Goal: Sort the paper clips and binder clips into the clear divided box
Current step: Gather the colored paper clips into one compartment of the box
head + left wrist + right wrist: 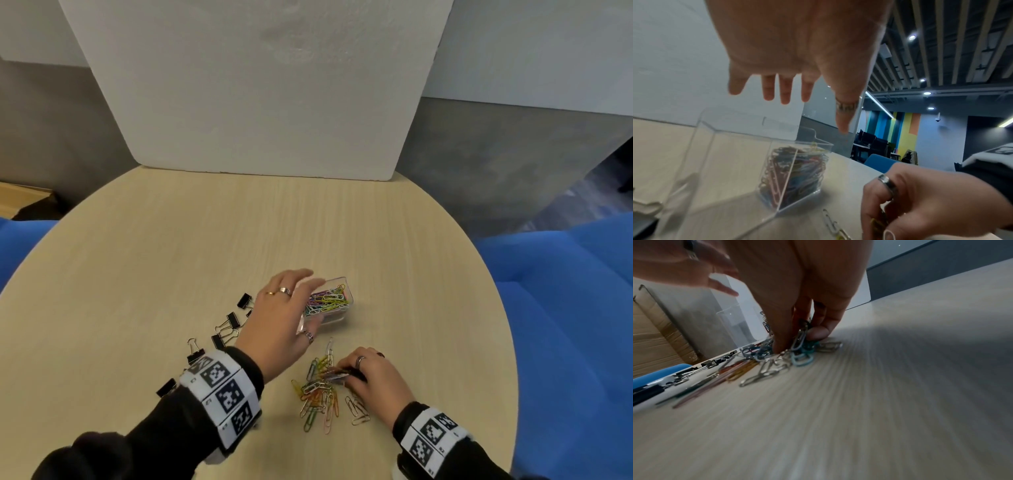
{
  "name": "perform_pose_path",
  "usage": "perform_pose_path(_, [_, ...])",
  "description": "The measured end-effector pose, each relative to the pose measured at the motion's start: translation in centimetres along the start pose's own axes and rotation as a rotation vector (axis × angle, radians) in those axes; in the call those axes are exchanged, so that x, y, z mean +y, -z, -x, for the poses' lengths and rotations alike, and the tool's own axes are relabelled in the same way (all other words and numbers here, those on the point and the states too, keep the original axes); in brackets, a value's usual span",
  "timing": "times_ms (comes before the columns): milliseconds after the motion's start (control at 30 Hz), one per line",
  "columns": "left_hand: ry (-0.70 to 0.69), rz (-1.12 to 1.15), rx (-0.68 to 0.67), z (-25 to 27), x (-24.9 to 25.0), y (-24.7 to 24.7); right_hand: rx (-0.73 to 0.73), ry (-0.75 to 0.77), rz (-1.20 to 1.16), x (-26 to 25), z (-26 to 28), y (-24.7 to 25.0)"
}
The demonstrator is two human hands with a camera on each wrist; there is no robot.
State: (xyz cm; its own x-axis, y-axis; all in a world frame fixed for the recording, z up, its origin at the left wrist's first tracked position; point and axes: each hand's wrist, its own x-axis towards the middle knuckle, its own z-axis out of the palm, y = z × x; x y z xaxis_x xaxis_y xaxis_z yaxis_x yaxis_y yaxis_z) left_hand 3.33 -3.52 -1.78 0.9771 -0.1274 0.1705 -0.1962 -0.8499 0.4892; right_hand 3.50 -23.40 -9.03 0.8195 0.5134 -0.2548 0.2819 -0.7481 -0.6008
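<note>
The clear divided box (330, 305) stands mid-table; one compartment is full of coloured paper clips (795, 170), and the nearer compartment (715, 162) looks empty. My left hand (301, 308) hovers over the box's left part with fingers spread, holding nothing. Loose coloured paper clips (318, 394) lie in a heap in front of the box. My right hand (342, 375) is down on the heap's right side, its fingertips (781, 344) pinching a small bunch of clips. Several black binder clips (227, 325) are scattered left of my left wrist.
The round wooden table (171, 240) has bare surface behind and to the left of the box. A white foam board (257, 85) stands upright at the far edge. Blue seats (565, 291) flank the table, and a cardboard box (24, 198) sits far left.
</note>
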Motion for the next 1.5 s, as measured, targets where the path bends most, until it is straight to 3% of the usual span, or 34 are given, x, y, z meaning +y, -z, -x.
perform_pose_path(100, [0.167, -0.115, -0.324, -1.1, -0.4, -0.4, -0.001, 0.003, 0.002, 0.1, -0.3, 0.1])
perform_pose_path(200, [0.224, -0.171, -0.419, -1.5, -0.8, -1.4, -0.001, 0.008, -0.006, 0.1, -0.4, 0.2])
perform_pose_path(433, [0.212, -0.102, -0.313, -1.5, -2.3, -2.1, 0.055, -0.023, -0.082, -0.3, -0.6, 2.1])
perform_pose_path(700, [0.225, -0.103, -0.281, -1.2, -2.2, -2.7, 0.368, 0.204, -0.053, -4.3, -4.7, 6.3])
perform_pose_path(933, [0.23, -0.108, -0.265, -1.1, -2.2, -2.8, 0.22, 0.256, 0.099, -4.3, -7.1, 4.9])
perform_pose_path(1100, [0.23, -0.106, -0.251, -1.1, -2.2, -2.8, 0.375, 0.318, 0.277, -3.1, -6.0, 5.8])
perform_pose_path(1200, [0.234, -0.104, -0.251, -1.1, -2.2, -2.8, 0.312, 0.332, 0.484, -2.4, -5.6, 5.6])
perform_pose_path(1300, [0.234, -0.095, -0.249, -1.1, -2.1, -2.8, 0.275, 0.373, 0.509, -1.9, -5.5, 4.9])
perform_pose_path(1433, [0.232, -0.095, -0.255, -1.1, -2.0, -2.7, 0.419, 0.334, 0.429, -2.2, -5.6, 5.4])
perform_pose_path(1500, [0.237, -0.103, -0.266, -1.1, -2.1, -2.7, 0.453, 0.294, 0.508, -2.3, -5.5, 5.7])
